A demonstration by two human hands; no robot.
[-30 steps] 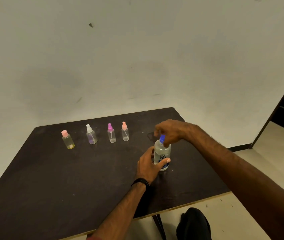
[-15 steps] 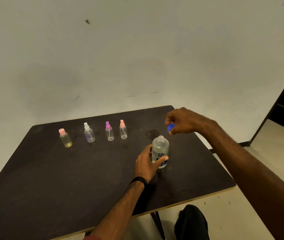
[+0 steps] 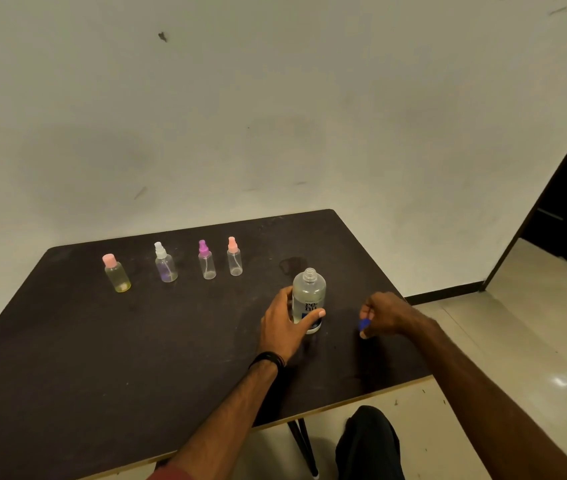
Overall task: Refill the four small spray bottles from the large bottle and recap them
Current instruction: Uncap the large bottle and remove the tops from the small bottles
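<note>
Right hand [image 3: 387,315] has carried blue cap [image 3: 364,323] down beside large bottle [image 3: 308,303].

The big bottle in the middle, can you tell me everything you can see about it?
The big bottle is clear plastic, round, with a narrow threaded neck. Its top is open; the blue cap is off, pinched in the right hand just beside it. It stands upright on the dark table, to the right of the four small spray bottles. A white label with dark letters and a blue patch wraps its front. The left hand grips its lower half, thumb across the label. How full it is cannot be told.
</note>
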